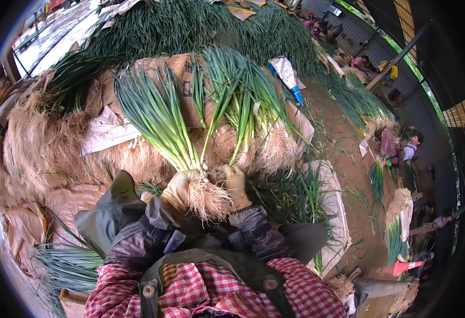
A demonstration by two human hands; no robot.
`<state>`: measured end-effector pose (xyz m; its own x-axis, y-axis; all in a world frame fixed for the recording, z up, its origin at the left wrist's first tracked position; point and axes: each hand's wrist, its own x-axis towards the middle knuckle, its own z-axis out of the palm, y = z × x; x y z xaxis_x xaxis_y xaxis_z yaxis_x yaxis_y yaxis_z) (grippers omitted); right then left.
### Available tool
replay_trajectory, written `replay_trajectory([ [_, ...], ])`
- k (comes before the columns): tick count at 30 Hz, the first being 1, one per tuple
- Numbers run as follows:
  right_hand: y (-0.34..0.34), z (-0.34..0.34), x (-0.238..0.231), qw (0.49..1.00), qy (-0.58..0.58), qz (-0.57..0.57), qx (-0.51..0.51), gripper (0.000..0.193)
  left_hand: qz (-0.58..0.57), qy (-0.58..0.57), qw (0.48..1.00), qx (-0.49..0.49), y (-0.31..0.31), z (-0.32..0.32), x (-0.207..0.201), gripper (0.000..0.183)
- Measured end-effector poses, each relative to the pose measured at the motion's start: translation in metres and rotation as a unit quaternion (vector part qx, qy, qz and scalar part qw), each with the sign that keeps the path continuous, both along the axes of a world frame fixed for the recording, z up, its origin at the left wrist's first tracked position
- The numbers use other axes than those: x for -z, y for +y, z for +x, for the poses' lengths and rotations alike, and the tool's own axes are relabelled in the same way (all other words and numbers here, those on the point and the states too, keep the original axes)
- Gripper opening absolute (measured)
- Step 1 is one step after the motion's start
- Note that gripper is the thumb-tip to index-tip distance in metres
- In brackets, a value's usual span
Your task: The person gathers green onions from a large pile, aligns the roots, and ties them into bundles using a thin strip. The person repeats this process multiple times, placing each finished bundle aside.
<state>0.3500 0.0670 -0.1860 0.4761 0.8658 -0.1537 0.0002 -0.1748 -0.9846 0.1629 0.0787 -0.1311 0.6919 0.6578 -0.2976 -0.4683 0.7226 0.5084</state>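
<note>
My left hand, in a pale, soiled glove, is closed around the white lower stems of a bunch of green onions. Their leaves fan out away from me, and a tangle of pale roots hangs between my hands. My right hand, gloved the same way, has its fingers closed round the base of a green onion stalk beside the bunch. Just beyond it lie more green onions with bushy roots, resting on brown sacking.
A large heap of green onions rises at the back, with thick root masses on the left. Loose leaves lie by my right knee. A blue-and-white bag sits beyond. Other people work at far right, near an orange cone.
</note>
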Motion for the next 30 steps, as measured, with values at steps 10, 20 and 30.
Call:
replay_trajectory([
  [10,0.033,-0.028,-0.026,0.953,-0.252,0.004,-0.167,0.028,-0.097,-0.049,0.994,0.029,-0.01,-0.006,-0.012,0.024],
  [20,0.134,0.118,-0.178,0.946,-0.272,0.178,0.0,0.02,0.006,-0.177,0.983,-0.045,0.007,-0.043,-0.035,0.04],
  [30,0.08,0.084,-0.081,0.795,-0.571,-0.187,-0.082,0.046,-0.048,0.01,0.996,0.076,-0.007,0.003,0.003,0.013],
])
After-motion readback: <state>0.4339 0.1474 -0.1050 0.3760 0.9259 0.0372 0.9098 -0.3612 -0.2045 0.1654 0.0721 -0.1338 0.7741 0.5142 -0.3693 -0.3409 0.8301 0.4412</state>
